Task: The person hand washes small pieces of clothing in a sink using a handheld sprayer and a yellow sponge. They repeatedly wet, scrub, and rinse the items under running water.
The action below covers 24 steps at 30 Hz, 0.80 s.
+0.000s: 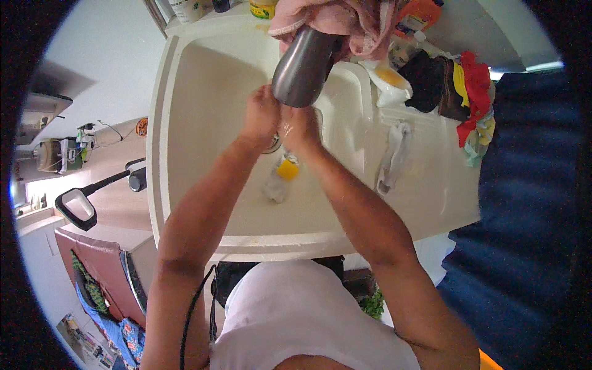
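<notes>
My left hand (262,113) and my right hand (299,124) are close together over the white sink (203,194), just below the end of a dark grey faucet head (303,69). The fingers of both hands are partly hidden by it, so what they hold cannot be made out. Water seems to run over my right hand. Under my wrists, a wet whitish cloth (276,188) and a yellow block, perhaps soap or a sponge (287,169), lie on the sink floor. A pink cloth (335,21) is draped over the faucet's upper part.
On the ribbed drainboard at right lies a twisted grey-white cloth (393,157). Behind it are a white dish with something yellow (391,82), a pile of dark, red and yellow cloths (474,88) and an orange bottle (418,16). A dark blue curtain (532,185) hangs at far right.
</notes>
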### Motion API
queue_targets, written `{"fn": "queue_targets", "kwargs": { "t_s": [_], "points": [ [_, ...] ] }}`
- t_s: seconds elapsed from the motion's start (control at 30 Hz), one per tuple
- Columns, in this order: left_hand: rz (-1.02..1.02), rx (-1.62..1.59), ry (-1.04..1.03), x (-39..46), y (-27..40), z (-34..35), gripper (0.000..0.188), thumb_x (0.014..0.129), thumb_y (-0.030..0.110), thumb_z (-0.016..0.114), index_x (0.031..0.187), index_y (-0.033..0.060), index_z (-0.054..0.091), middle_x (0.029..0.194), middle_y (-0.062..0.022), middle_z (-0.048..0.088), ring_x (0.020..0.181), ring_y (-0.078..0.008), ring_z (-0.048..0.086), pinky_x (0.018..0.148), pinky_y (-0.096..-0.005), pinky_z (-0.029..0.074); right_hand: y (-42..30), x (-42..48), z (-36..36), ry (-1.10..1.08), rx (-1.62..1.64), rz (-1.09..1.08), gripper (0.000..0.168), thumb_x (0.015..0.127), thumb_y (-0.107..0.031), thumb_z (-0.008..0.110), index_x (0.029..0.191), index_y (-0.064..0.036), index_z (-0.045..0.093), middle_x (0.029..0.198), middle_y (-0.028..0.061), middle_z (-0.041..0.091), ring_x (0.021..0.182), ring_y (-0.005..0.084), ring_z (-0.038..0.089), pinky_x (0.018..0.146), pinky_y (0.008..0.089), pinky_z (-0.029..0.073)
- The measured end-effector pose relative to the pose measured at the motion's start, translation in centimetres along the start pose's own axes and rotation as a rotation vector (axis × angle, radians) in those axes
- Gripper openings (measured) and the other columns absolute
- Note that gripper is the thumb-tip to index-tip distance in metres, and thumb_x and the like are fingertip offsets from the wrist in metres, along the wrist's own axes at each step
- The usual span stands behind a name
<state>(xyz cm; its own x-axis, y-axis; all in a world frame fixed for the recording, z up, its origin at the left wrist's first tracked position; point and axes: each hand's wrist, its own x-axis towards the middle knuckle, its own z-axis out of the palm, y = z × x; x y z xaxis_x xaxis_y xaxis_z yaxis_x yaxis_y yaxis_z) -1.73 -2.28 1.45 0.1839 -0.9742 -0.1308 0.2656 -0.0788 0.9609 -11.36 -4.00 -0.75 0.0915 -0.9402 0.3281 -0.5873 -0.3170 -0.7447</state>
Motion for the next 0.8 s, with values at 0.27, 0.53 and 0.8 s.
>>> {"fn": "queue_targets", "kwargs": {
  "t_s": [0.27, 0.53, 0.8],
  "points": [
    [0.017, 0.208, 0.011, -0.2, 1.7, 0.3, 0.035, 0.104, 0.025, 0.043, 0.098, -0.0034, 0.061, 0.081, -0.0075, 0.063, 0.072, -0.0127, 0.056, 0.066, -0.0325, 0.048, -0.7, 0.1, 0.1, -0.110, 0.086, 0.261, 0.017, 0.083, -0.012, 0.054, 0.091, 0.002, 0.058, 0.086, 0.0276, 0.063, 0.085, 0.0485, 0.061, 0.076, 0.0536, 0.048],
    [-0.311, -0.014, -0.190, -1.8, 2.2, -1.2, 0.015, 0.095, 0.019, 0.056, 0.098, 0.0043, 0.057, 0.075, 0.0006, 0.055, 0.062, -0.0074, 0.048, 0.052, -0.0253, 0.039, 1.2, 1.0, -1.6, -0.063, 0.199, -0.021, 0.016, 0.089, -0.005, 0.048, 0.101, 0.002, 0.055, 0.091, 0.0249, 0.063, 0.086, 0.0460, 0.060, 0.077, 0.0489, 0.047],
    [-0.124, 0.045, -0.112, -0.7, -0.4, -5.0, 0.016, 0.086, 0.007, 0.064, 0.099, 0.0041, 0.055, 0.081, -0.0034, 0.058, 0.068, -0.0121, 0.057, 0.059, -0.0274, 0.047, 1.1, -1.0, -3.3, -0.185, 0.330, 0.120, 0.022, 0.096, -0.017, 0.051, 0.112, -0.003, 0.053, 0.093, 0.0167, 0.063, 0.086, 0.0318, 0.062, 0.080, 0.0409, 0.048]
  ]
}}
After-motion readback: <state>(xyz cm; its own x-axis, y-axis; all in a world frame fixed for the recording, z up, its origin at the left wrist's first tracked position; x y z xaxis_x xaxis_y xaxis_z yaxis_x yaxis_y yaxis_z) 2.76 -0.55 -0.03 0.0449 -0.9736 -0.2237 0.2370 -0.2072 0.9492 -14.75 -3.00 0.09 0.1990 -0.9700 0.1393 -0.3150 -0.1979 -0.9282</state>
